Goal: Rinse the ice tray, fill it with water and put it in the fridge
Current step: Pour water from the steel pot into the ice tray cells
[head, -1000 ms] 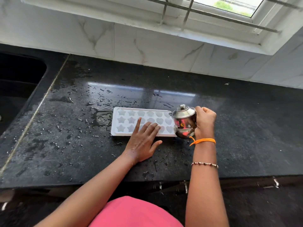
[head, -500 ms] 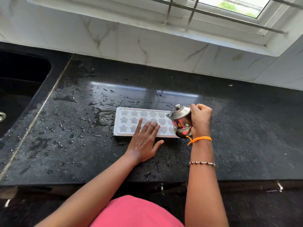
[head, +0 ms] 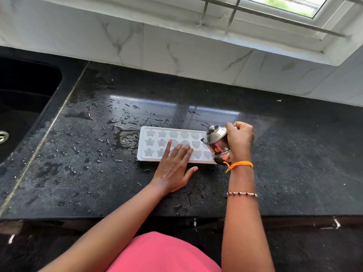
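STEP: filling | ice tray flat at worktop centre | left hand grip flat, pressing tray | right hand grip clamped on steel pot, tipped at tray's 3 o'clock end | NEXT: likely pour steadily across cavities.

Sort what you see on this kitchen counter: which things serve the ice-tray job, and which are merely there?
In use: ice tray; steel pot, tilted over the tray; left hand, flat on the tray; right hand, gripping the pot.
Merely there: sink; window grille; spilled water.
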Demonstrator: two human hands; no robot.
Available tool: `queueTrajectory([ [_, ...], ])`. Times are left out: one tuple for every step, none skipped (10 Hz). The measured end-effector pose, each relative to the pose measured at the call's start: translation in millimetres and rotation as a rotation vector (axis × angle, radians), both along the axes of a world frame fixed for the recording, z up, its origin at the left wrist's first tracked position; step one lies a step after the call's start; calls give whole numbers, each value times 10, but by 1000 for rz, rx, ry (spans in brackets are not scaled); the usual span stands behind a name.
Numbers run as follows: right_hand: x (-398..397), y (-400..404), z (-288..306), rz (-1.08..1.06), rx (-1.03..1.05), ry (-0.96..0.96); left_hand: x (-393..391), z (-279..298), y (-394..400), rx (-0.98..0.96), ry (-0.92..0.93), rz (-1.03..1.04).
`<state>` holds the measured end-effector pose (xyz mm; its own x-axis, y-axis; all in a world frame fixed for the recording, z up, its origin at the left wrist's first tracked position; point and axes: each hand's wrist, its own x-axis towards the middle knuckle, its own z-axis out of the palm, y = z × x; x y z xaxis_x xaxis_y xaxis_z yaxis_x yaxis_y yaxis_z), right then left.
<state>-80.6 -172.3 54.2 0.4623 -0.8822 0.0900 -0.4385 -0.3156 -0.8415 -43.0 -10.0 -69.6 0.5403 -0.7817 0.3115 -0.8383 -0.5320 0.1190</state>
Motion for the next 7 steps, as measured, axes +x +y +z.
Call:
queueTrajectory([
  [4,7,2,4,-7,14,1,0,2,0,4,-2],
  [3,17,4,9,-12,26,1,0,4,0,7,-4],
  [3,21,13,10,-19,25,2,0,4,-2,9,-5],
  [6,30,29,13,-23,31,4,-1,7,-3,10,-6],
  [9,28,31,14,-23,34,1,2,5,-8,8,-10],
  [15,19,24,14,-26,39,4,6,4,-17,7,-12],
  [23,11,19,19,-31,40,5,5,3,-18,9,-11],
])
